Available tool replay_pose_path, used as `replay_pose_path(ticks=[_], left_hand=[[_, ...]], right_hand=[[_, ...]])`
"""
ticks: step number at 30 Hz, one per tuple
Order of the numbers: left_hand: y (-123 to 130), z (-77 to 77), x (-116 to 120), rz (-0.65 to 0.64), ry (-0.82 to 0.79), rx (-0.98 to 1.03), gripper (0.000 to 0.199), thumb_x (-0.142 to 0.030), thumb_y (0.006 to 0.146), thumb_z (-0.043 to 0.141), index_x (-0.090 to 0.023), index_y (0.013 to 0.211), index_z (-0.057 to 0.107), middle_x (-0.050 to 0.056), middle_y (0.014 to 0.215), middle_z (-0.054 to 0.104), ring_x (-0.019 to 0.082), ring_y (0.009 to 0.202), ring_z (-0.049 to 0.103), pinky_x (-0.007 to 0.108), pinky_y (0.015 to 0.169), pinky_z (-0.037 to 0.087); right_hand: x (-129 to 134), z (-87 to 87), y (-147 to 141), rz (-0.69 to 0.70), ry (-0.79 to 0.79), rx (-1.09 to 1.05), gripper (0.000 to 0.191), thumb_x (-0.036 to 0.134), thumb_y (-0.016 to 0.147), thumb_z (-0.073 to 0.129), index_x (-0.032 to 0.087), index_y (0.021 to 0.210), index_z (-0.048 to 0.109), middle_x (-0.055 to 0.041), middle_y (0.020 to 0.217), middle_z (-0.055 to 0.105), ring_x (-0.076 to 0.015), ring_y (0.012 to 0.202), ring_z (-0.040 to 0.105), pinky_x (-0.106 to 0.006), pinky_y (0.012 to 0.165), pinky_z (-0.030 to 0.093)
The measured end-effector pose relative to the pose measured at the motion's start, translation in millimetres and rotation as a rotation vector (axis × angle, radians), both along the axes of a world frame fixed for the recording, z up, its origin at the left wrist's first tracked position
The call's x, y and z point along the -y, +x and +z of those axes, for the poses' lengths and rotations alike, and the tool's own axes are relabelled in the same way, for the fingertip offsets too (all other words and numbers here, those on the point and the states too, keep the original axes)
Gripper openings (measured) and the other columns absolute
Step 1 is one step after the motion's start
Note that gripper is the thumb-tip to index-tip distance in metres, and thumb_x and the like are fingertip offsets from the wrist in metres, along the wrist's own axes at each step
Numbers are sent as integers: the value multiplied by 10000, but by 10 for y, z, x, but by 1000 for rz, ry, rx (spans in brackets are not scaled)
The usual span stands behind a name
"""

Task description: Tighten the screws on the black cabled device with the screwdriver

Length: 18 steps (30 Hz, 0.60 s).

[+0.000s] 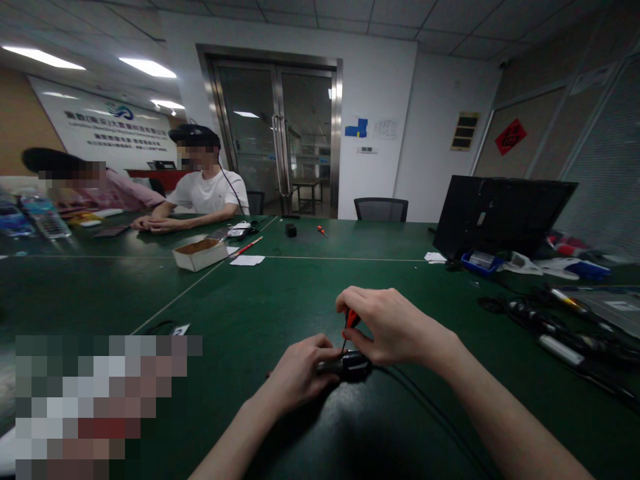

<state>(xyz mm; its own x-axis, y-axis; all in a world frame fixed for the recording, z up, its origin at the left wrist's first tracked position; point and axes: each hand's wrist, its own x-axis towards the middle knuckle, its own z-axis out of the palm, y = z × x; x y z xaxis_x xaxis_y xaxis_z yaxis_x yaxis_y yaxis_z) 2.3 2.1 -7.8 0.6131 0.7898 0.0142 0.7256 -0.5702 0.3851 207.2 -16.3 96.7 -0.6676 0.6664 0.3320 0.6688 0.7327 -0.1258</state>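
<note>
Hands are meeting over a small black device (350,366), which is lying on the green table (280,293) directly in front of the person. Taking this device as the landmark, the left hand (299,373) is sitting just to its left, fingers curled around its left end and pressing it down onto the table. The right hand (387,327) is sitting just above and to the right of the device, pinching a small red-handled screwdriver (351,321) between thumb and fingertips; the thin shaft is pointing nearly straight down into the top of the device. The long axis of the device is running left to right, and both hands are equally near to it. It is looking dark, glossy and boxy, and a black cable (425,407) is leaving its right side toward the near edge. Farther behind the device, to the left, an open cardboard box (200,254) is resting, and two other people are sitting beyond it. Far right of the device a black monitor (500,213) is standing.
</note>
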Motion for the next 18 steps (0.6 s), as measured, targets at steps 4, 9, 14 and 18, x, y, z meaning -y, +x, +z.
replay_pose_path(ticks=[4, 9, 14, 18], left_hand=[[4, 26, 12, 10, -6, -7, 357, -224, 821, 679, -303, 1166, 727, 46, 1129, 668, 250, 1010, 647, 294, 820, 491], [-7, 16, 6, 6, -20, -7, 405, -217, 835, 673, -323, 1226, 698, 40, 1145, 657, 247, 1028, 639, 301, 851, 489], [-14, -37, -14, -11, -3, 11, 388, -227, 833, 674, -327, 1207, 704, 36, 1169, 653, 247, 1051, 632, 314, 909, 491], [-12, -53, -18, -11, 4, 20, 355, -231, 835, 675, -314, 1178, 716, 40, 1166, 658, 247, 1051, 629, 314, 922, 488]], right_hand=[[-1, -10, -2, -25, -9, 6, 174, 154, 872, 590, 174, 1045, 571, -30, 934, 673, -131, 719, 565, -260, 592, 286], [-40, -9, -13, -83, 83, 88, 151, 297, 927, 640, 193, 1027, 596, -28, 906, 688, -124, 660, 560, -262, 556, 229], [-47, -17, -26, -104, 122, 136, 294, 473, 924, 646, 182, 888, 620, -19, 789, 672, -126, 617, 554, -274, 540, 188], [-9, -6, -17, -26, 73, 52, 189, 350, 908, 660, 171, 940, 608, -36, 914, 666, -136, 727, 584, -259, 575, 274]])
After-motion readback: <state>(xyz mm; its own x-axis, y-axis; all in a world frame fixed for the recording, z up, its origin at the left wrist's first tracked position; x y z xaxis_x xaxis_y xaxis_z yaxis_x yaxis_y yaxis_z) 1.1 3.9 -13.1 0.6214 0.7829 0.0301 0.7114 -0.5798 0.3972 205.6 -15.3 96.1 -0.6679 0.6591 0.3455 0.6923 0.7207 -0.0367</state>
